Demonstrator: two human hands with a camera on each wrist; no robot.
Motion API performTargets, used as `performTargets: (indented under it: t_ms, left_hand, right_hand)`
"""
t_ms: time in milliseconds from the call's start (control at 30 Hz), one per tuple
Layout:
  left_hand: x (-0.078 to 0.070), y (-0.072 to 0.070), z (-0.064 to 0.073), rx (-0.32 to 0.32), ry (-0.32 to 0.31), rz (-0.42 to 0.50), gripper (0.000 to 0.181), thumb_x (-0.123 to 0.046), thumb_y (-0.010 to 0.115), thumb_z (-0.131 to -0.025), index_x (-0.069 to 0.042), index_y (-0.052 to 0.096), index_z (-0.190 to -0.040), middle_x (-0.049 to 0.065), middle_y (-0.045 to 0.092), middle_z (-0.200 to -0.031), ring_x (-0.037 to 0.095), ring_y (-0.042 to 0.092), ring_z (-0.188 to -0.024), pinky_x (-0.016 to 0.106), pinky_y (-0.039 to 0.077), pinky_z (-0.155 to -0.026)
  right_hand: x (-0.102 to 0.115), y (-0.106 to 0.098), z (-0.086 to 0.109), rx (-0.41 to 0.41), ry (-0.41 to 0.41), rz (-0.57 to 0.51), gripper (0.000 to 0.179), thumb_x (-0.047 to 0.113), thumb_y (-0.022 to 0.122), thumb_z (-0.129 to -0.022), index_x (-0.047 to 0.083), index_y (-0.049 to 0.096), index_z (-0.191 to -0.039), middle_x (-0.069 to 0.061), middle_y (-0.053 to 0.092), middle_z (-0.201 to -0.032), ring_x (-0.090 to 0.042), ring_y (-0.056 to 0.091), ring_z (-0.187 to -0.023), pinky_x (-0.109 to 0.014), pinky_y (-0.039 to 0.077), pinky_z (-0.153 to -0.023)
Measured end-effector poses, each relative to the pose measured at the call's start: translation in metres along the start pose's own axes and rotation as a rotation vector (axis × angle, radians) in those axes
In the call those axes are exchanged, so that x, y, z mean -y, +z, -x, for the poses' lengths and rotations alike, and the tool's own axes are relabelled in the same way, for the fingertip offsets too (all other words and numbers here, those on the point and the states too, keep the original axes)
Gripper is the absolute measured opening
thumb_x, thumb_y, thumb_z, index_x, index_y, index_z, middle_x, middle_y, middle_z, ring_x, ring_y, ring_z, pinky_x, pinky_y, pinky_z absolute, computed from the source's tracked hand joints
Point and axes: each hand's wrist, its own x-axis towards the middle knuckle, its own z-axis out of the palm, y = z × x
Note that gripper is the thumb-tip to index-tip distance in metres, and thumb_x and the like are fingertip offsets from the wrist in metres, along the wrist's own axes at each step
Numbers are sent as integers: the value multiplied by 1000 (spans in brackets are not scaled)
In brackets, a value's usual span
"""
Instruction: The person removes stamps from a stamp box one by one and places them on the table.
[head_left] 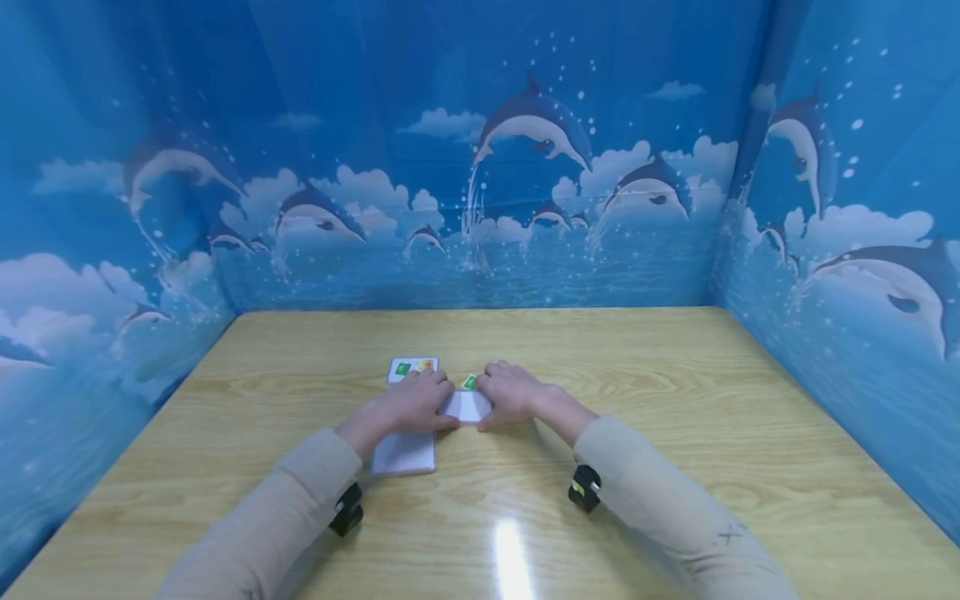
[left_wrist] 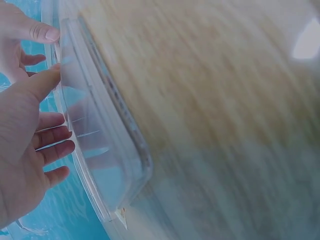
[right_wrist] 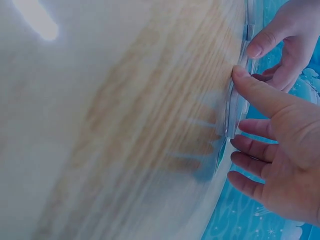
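Showing white face, head-view only: held slab (head_left: 467, 407)

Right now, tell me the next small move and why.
I'd probably have the right hand nudge the green-printed card straight: it shows askew just beyond the far edge of the pale piece, close to that hand's fingers, while the left hand can steady the piece's left end.
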Motion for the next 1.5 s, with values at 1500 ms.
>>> performTargets:
  t_ms: [1500]
  left_hand:
    - [75, -12, 25, -242, -186, 62, 63, -41, 68, -81, 2, 50, -123, 20, 54, -117, 35, 50, -109, 51, 38, -94]
  right_hand:
    - [-4, -17, -33, -245, 18, -126, 51, 35, 65, -86, 6, 53, -125, -7, 61, -111, -20, 55, -101, -34, 46, -84]
